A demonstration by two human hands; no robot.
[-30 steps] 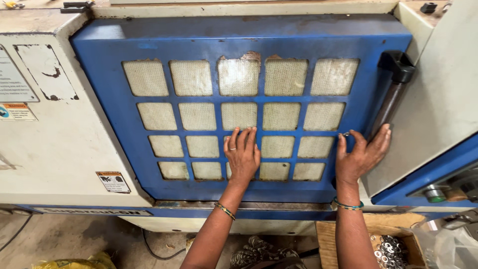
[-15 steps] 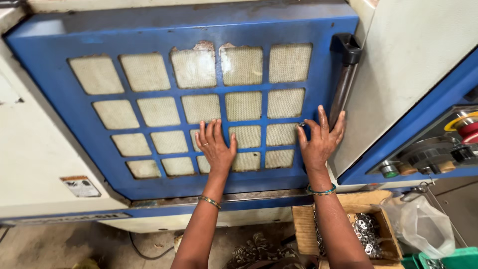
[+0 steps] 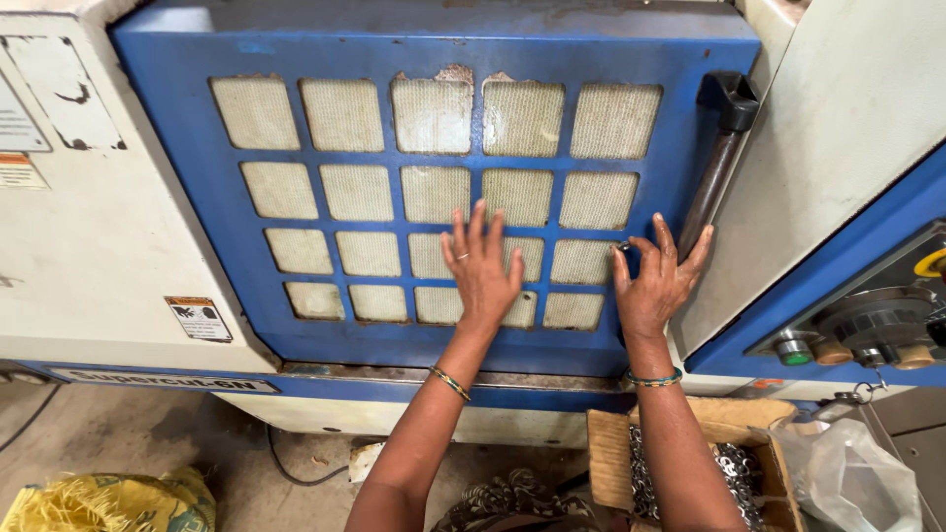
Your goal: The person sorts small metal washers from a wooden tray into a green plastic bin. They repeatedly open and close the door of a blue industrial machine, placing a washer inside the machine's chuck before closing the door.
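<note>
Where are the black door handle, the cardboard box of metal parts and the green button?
black door handle [image 3: 727, 99], head view, its top bracket.
cardboard box [image 3: 609, 463], head view, left flap.
green button [image 3: 794, 357], head view, its cap.

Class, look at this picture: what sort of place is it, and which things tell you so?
Probably a machine workshop. A blue sliding machine door with mesh panes, control knobs, and a cardboard box of small metal parts on the floor suggest it.

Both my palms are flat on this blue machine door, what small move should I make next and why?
Probably shift the right hand up onto the black handle beside it. Both it and the left hand lie open and flat on the blue door, gripping nothing, and the handle likely gives better purchase.
</note>
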